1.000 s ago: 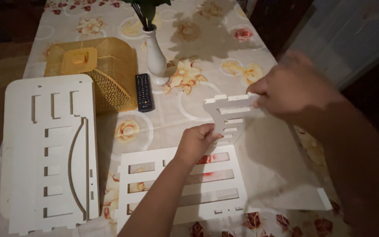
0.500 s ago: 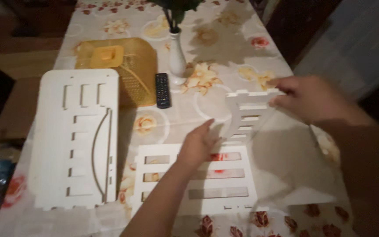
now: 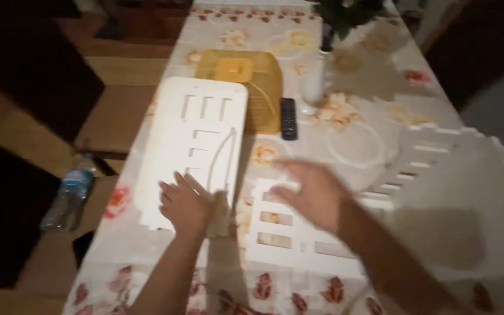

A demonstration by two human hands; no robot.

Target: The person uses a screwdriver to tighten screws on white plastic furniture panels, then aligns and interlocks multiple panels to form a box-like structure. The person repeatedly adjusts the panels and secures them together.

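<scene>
L hand (image 3: 183, 205): flat, fingers spread, resting on near end of big white slotted panel (image 3: 196, 146), gripping nothing
R hand (image 3: 313, 192): blurred, open, above white slatted panel (image 3: 298, 233); contact unclear
Behind: yellow basket (image 3: 246, 81), remote (image 3: 288, 118)

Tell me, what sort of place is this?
Probably a room in a home, at a dining table. A flowered tablecloth covers it, with a vase of greenery and a remote control on top. White slotted panels lie spread out under the left hand.
</scene>
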